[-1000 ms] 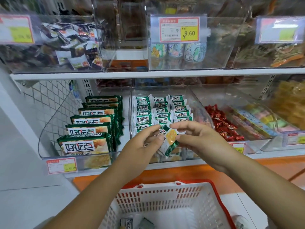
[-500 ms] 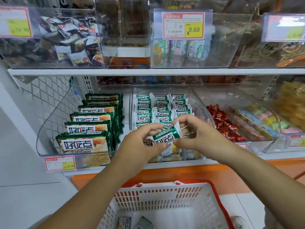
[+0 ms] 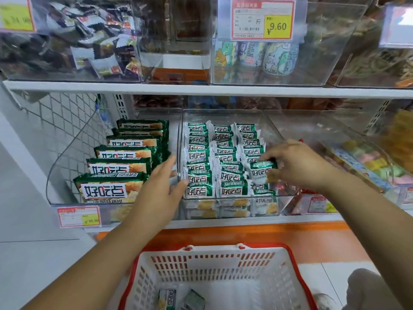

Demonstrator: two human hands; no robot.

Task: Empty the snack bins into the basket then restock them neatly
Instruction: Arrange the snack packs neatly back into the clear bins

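Just below both hands sits a white plastic basket [image 3: 214, 264] with a red rim and slotted walls. Two small packs [image 3: 167, 298] lie at its bottom, partly cut off by the picture's edge. The left hand [image 3: 159, 190] is open, its fingers fairly straight, and its fingertips reach the left wall of a clear bin [image 3: 178, 142]. The right hand [image 3: 297, 166] pinches a small snack pack [image 3: 260, 170] between thumb and fingers, right over the front of the bin's right row. The pack is shiny, green on top and white below, with bold letters on it. Between the two hands, more small packs [image 3: 199, 157] stand in three tidy rows inside the bin. Left of the left hand, bigger green packs [image 3: 111, 189] lean in a line. Just under the right wrist, some red sweets [image 3: 290, 189] are mostly hidden. Above and beyond the hands, a price tag [image 3: 261, 19] reads 9.60, and the things in the bins up there look blurry through the plastic.
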